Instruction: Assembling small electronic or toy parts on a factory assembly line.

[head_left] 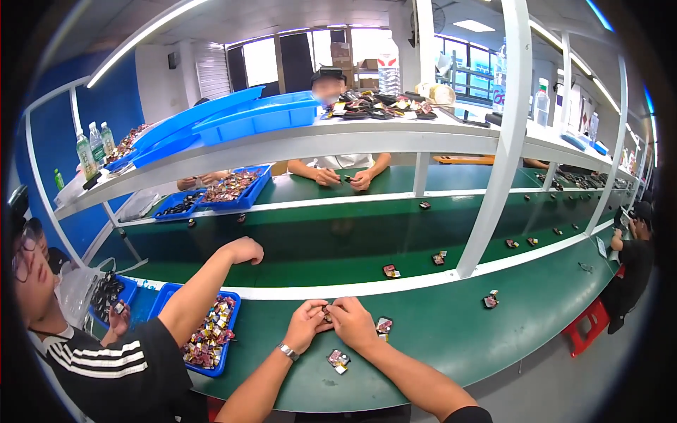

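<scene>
Because the fingers of both hands wrap around it, the small part is mostly hidden; only a dark, brownish sliver of the small part point(326, 316) shows between the fingertips, and its markings are too small to make out. It is held just above the green table point(437, 352), near the edge closest to the wearer. The left hand point(306, 327) grips it from one side, a metal watch point(288, 351) on its wrist; the right hand point(356, 324) pinches it from the other, its thumb hard to see.

Just beside the right hand lies a second part point(383, 326), partly covered by that hand. Nearer the wearer, a third part point(339, 361) lies in full view, dark reddish and pale with a yellow patch.

To the left, a blue tray point(224, 358) holds a heap of similar pieces, partly cut off from view by the outstretched arm point(204, 285) of a co-worker. Across the table, another person's hands point(344, 179) show below the white shelf point(317, 142), which hides part of the body; what they hold is unclear.
</scene>
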Demonstrator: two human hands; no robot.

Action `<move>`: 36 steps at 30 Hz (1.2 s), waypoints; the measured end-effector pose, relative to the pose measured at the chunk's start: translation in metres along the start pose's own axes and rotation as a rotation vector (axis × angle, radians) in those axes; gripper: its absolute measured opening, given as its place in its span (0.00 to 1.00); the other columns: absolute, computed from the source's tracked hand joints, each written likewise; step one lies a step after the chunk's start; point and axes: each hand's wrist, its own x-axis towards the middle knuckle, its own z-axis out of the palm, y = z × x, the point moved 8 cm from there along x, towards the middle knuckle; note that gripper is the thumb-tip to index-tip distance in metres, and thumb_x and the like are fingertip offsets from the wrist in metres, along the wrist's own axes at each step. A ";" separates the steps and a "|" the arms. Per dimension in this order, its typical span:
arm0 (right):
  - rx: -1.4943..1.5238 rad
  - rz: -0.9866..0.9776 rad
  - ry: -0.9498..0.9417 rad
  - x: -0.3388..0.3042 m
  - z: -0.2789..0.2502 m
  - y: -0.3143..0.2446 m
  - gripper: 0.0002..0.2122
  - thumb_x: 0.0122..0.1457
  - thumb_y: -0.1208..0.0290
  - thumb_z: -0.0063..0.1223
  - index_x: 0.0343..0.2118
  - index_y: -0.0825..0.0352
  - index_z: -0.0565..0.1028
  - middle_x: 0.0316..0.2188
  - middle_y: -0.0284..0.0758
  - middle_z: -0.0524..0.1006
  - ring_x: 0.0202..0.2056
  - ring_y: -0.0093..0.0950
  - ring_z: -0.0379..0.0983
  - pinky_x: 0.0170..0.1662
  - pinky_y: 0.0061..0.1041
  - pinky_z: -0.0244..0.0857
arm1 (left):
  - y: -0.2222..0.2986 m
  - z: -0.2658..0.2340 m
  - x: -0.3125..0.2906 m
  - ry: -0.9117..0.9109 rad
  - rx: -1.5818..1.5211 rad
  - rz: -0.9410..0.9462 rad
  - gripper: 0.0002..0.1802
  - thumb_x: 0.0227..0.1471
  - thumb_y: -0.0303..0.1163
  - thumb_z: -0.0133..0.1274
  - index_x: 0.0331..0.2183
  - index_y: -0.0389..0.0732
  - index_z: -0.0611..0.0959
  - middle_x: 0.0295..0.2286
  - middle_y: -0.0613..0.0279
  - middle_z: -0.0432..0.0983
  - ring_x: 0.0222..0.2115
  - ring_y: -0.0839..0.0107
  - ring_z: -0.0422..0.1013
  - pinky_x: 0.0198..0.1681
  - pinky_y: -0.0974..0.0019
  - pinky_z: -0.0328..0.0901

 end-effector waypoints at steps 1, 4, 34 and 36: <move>-0.016 0.017 0.006 0.003 -0.005 -0.003 0.06 0.49 0.77 0.56 0.32 0.64 0.77 0.30 0.30 0.73 0.35 0.30 0.72 0.37 0.31 0.70 | 0.001 0.000 0.000 0.011 0.009 -0.001 0.14 0.59 0.21 0.42 0.47 0.35 0.68 0.42 0.56 0.74 0.43 0.67 0.73 0.47 0.62 0.72; -0.048 -0.038 -0.075 -0.002 0.000 0.003 0.07 0.49 0.76 0.56 0.33 0.64 0.77 0.34 0.32 0.74 0.37 0.32 0.72 0.39 0.31 0.70 | 0.001 0.004 0.000 -0.002 -0.017 0.007 0.14 0.59 0.21 0.43 0.47 0.35 0.68 0.41 0.56 0.75 0.41 0.68 0.74 0.46 0.62 0.72; -1.287 0.811 -0.251 0.026 -0.141 0.330 0.17 0.57 0.67 0.48 0.47 0.72 0.72 0.49 0.52 0.69 0.44 0.46 0.74 0.47 0.39 0.69 | 0.007 0.008 0.008 -0.090 -0.046 0.054 0.20 0.58 0.22 0.44 0.53 0.32 0.65 0.52 0.45 0.67 0.50 0.55 0.69 0.50 0.55 0.70; -1.193 0.809 -0.207 0.017 -0.133 0.349 0.16 0.57 0.68 0.48 0.46 0.71 0.71 0.46 0.50 0.69 0.39 0.42 0.74 0.44 0.36 0.69 | 0.006 0.008 0.010 -0.093 -0.047 0.055 0.20 0.58 0.22 0.44 0.53 0.31 0.65 0.52 0.45 0.67 0.50 0.55 0.70 0.50 0.55 0.71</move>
